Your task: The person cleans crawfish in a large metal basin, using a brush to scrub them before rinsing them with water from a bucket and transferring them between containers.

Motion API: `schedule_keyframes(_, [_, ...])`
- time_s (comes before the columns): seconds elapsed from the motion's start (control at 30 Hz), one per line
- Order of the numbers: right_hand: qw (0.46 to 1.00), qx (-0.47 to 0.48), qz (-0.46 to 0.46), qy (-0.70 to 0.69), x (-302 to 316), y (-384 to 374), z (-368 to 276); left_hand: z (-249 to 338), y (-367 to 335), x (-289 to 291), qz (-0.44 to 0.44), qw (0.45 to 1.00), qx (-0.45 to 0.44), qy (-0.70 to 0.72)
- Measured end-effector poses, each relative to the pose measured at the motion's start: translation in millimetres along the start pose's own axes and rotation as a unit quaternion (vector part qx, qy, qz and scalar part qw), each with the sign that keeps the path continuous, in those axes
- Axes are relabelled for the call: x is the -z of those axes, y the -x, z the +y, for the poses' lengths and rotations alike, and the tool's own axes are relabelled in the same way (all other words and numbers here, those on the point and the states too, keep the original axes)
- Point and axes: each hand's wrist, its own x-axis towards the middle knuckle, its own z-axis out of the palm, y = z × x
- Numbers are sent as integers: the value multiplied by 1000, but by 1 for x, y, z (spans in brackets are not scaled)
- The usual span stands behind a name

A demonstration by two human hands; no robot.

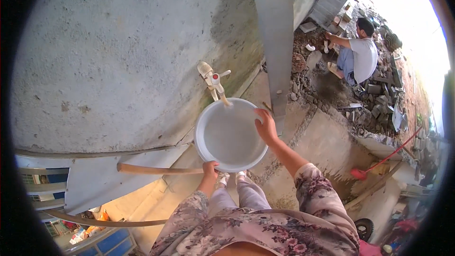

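A round white plastic basin [202,137] is between my two hands, below a pale wall tap [215,79] with a red-centred handle. The spout reaches over the basin's far rim. Inside is what looks like cloudy water, though its depth cannot be made out. With my left hand [210,167] I grip the near-left rim, fingers mostly hidden under it. My right hand [267,127] is closed over the right rim, thumb and fingertips showing on the inner side.
A concrete wall [132,57] rises at the left, and a grey post [275,33] stands beyond the basin. At the far right a person [365,57] squats among rubble [379,99]. A wooden bar [161,169] runs left of my left hand. A red-handled tool [360,174] lies right.
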Motion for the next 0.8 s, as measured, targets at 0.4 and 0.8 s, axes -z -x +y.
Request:
schedule_keyframes(0.4, [955,-12,-22,-294,-21,-124,-50,3,10,-5,-16,999,-15,47])
schedule_keyframes(0.8, [945,73,-82,-309,-14,-137,-125,5,-4,-6,-1,1000,-14,-2])
